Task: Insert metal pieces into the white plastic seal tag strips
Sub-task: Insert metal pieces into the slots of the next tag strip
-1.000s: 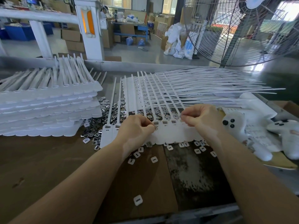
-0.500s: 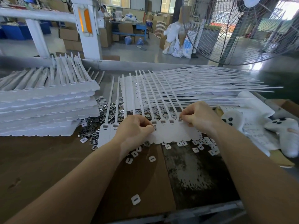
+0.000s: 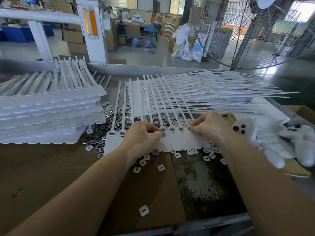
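Here a metal piece [image 3: 164,134] is pinched by the left hand [image 3: 143,135], just beside an open slot of the seal tag strip [image 3: 180,140]. Beyond that pinch, the strip's far head is gripped by the right hand [image 3: 208,126], seemingly to steady it for insertion.

stacked tag sheets [image 3: 51,113] left, loose metal pieces [image 3: 109,132] between them and centre tag strip [image 3: 180,142], fan [image 3: 255,31] behind right

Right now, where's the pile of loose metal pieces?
In the head view, the metal pieces lie left of centre on the table, between the stack of white strips and the left hand.
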Action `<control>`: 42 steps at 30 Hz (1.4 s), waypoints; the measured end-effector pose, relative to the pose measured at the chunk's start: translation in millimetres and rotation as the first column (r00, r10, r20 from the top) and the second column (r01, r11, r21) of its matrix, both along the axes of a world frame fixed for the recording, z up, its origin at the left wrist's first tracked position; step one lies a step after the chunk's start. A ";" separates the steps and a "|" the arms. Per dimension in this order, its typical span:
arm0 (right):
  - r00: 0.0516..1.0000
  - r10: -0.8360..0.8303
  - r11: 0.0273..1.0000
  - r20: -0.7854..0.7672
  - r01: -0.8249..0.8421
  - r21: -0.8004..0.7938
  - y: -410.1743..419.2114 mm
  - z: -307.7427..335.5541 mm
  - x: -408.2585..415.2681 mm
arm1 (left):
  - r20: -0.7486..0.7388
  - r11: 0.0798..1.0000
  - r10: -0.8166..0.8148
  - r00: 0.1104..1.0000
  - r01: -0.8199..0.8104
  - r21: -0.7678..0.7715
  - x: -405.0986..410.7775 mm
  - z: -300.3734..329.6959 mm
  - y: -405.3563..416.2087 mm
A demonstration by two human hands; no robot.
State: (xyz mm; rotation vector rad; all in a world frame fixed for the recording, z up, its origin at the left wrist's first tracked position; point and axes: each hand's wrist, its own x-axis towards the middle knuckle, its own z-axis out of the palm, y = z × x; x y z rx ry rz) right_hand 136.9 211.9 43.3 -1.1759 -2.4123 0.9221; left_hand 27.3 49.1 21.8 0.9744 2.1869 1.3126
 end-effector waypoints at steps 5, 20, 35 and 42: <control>0.995 -0.041 0.999 -0.095 0.044 0.023 -3.5 -1.2 4.0 | 0.133 0.997 0.027 0.991 -0.036 0.065 -1.2 2.0 -0.8; 0.906 0.244 0.941 -0.345 -0.307 -0.140 -44.6 0.4 -6.5 | 0.117 0.979 0.050 0.992 -0.072 0.190 8.2 -0.2 7.9; 0.990 0.109 0.987 -0.090 -0.097 0.129 1.9 9.8 14.1 | -0.291 0.977 -0.176 0.940 0.132 -0.165 6.1 -5.7 1.4; 0.993 0.051 0.971 0.107 -0.075 0.226 11.9 10.9 11.8 | -0.282 0.977 -0.177 0.943 0.134 -0.166 5.5 -5.0 1.4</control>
